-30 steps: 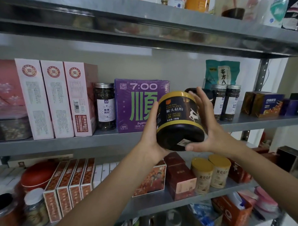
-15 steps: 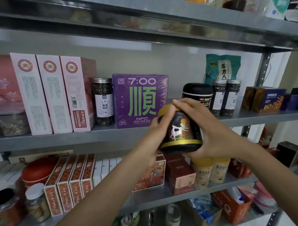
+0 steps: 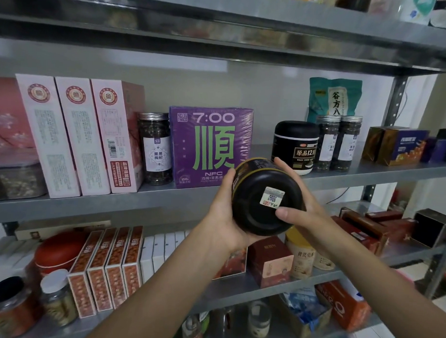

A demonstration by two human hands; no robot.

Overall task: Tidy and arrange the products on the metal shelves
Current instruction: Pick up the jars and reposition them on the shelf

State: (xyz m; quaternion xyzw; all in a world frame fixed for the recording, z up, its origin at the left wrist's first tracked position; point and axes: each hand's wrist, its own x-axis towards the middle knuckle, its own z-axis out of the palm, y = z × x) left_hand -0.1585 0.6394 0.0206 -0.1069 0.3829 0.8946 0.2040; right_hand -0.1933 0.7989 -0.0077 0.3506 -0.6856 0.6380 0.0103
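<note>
I hold the black jar [image 3: 253,218] in both hands, out in front of the shelves and clear of them. It is tipped so its base faces me, and a small white code sticker [image 3: 272,197] sits on that base. My left hand [image 3: 221,219] wraps the jar from its 9 o'clock side, thumb up along the wall. My right hand [image 3: 307,209] grips it from 3 o'clock, thumb pressed on the base just beside the sticker, fingers curled over the wall.

At the jar's 6 o'clock, on the lower shelf [image 3: 238,288], stand a maroon box [image 3: 269,261] and a yellow-lidded canister [image 3: 300,255]. Further back, on the middle shelf [image 3: 89,204], a purple box [image 3: 210,148] stands at 11 o'clock and a black-lidded tub [image 3: 294,146] at 1 o'clock. Two glass jars [image 3: 326,142] stand just beside the tub at its 3 o'clock, with a teal pouch [image 3: 334,97] behind them.
</note>
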